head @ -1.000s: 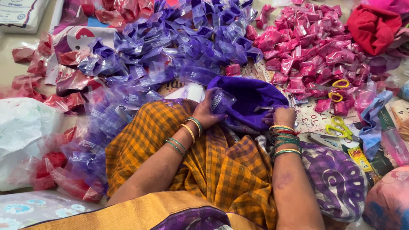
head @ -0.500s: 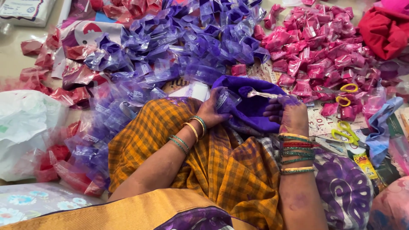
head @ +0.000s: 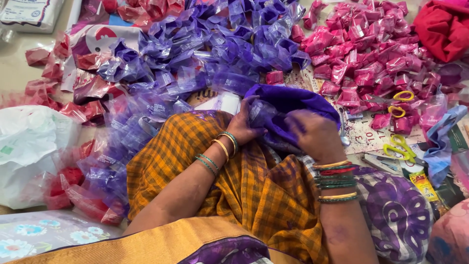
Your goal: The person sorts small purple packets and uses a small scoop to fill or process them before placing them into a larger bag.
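A person seated on the floor [head: 14, 73] works with both hands at a bundle of purple cloth [head: 293, 100] resting on the lap, just beyond an orange checked garment [head: 195, 161]. The left hand [head: 246, 128] pinches a small clear packet [head: 261, 113] against the near edge of the purple cloth, fingers closed on it; the right hand [head: 315, 134] lies curled over the cloth's near side, gripping its folds. Bangles ring both wrists.

Beyond the purple cloth, a wide heap of purple packets [head: 215, 49] spreads over the pale floor. To the right of the cloth lies a heap of pink packets [head: 371, 54], with a red cloth [head: 442, 29] at its far right corner. Yellow-handled scissors [head: 400, 146] lie to the right of the purple cloth on printed paper [head: 366, 134]. Left of the cloth, red packets [head: 73, 112] are scattered along the purple heap, and a white plastic bag [head: 29, 146] sits well to the left. A flowered sheet [head: 44, 237] covers the near left corner. No walls or furniture show; the floor fills the view.
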